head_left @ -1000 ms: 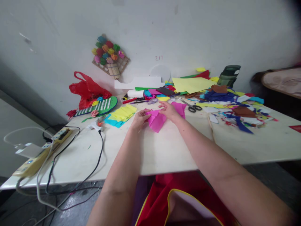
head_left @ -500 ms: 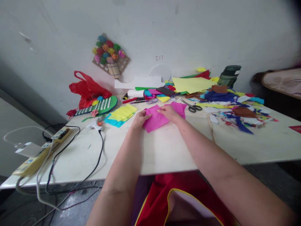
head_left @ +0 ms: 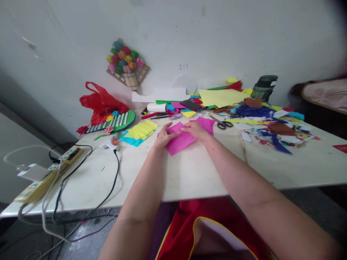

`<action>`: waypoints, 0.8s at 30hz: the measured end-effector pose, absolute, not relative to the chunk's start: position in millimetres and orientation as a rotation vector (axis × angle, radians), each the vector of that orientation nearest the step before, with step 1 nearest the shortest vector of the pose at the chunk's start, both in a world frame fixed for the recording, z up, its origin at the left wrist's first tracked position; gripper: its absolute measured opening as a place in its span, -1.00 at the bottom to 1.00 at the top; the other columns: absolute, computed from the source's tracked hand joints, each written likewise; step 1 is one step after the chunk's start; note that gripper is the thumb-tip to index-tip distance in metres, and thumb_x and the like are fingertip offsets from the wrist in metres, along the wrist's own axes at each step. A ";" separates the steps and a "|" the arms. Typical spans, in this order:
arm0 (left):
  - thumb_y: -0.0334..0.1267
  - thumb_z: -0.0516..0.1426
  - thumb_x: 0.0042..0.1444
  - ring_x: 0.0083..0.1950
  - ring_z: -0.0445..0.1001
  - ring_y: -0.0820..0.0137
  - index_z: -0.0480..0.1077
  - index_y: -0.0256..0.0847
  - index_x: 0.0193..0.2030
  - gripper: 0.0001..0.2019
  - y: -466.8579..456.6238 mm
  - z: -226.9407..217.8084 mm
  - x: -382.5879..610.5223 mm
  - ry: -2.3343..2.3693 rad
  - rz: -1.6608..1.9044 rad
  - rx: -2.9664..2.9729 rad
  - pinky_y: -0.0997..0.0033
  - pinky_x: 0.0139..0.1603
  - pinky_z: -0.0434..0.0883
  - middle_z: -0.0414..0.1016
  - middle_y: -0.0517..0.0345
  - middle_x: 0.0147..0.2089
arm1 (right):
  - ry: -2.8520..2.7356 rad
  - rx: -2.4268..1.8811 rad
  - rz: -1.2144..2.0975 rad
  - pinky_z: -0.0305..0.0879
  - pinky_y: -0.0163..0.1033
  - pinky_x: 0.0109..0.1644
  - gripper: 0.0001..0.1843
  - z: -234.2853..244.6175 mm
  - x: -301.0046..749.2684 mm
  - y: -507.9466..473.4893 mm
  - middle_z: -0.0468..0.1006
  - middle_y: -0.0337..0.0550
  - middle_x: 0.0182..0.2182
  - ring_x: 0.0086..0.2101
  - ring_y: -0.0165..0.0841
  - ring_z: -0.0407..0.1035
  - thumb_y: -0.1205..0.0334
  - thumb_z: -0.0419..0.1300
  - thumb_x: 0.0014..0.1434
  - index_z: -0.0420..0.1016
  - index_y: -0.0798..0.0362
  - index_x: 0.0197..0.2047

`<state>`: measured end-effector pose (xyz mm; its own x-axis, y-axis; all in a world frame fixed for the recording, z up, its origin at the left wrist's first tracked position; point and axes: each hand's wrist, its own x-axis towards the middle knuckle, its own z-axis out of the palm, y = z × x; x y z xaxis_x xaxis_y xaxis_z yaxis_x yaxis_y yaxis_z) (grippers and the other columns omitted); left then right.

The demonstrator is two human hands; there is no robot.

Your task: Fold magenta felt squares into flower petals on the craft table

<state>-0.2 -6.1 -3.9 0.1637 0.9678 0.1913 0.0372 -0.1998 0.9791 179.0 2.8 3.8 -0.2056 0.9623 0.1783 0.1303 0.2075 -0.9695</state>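
Note:
A sheet of pink crepe paper (head_left: 179, 143) lies on the table in front of me, with more pink paper (head_left: 206, 125) behind and to its right. My right hand (head_left: 195, 130) pinches the near sheet at its upper part between thumb and fingers. At the sheet's left edge is my left hand (head_left: 164, 136), its thumb and fingers spread apart, thumb over the paper. Black-handled scissors (head_left: 225, 125) rest just right of the pink paper. Yellow paper pieces (head_left: 142, 129) sit on blue paper (head_left: 135, 141) to the left of my left hand.
A glue gun (head_left: 110, 144) with a cord and a power strip (head_left: 51, 174) lie at left. Behind stand a red plastic bag (head_left: 100, 103) and a green board (head_left: 124, 121). Paper scraps (head_left: 282, 128) and a green bottle (head_left: 264, 87) are at right.
My left hand's fingers have spread and lifted from their pinch at the sheet's left side. The pink sheet's near corner has shifted slightly toward me. The right hand stays almost in place.

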 end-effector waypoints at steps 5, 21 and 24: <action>-0.43 0.15 -0.25 -0.27 0.37 0.39 0.35 -0.23 -0.02 -0.48 -4.4 -2.5 -1.9 1.217 1.269 1.571 0.47 -0.33 0.30 0.40 0.11 -0.29 | -1.478 -1.071 1.120 -0.07 -0.33 -0.49 -0.68 5.0 179.6 2.3 0.14 -0.41 -0.71 -0.61 -0.54 0.01 0.07 0.29 -0.21 0.27 0.09 -0.65; -0.26 0.36 -0.41 -0.45 0.37 0.49 0.45 -0.32 -0.33 -0.60 -8.2 9.8 -23.2 0.986 1.010 1.321 0.49 -0.40 0.27 0.47 0.14 -0.44 | -1.452 -1.083 1.380 0.11 -0.37 -0.54 -0.73 5.9 185.1 1.6 0.40 -0.29 -0.68 -0.61 -0.49 0.24 0.16 0.39 -0.25 0.39 0.12 -0.61; -0.23 0.35 -0.34 -0.48 0.36 0.50 0.46 -0.33 -0.36 -0.65 -10.6 10.9 -26.8 0.984 0.952 1.333 0.51 -0.46 0.23 0.47 0.11 -0.46 | -1.500 -1.067 1.416 0.14 -0.37 -0.53 -0.75 4.3 186.4 2.4 0.42 -0.29 -0.67 -0.61 -0.48 0.26 0.17 0.39 -0.24 0.43 0.12 -0.59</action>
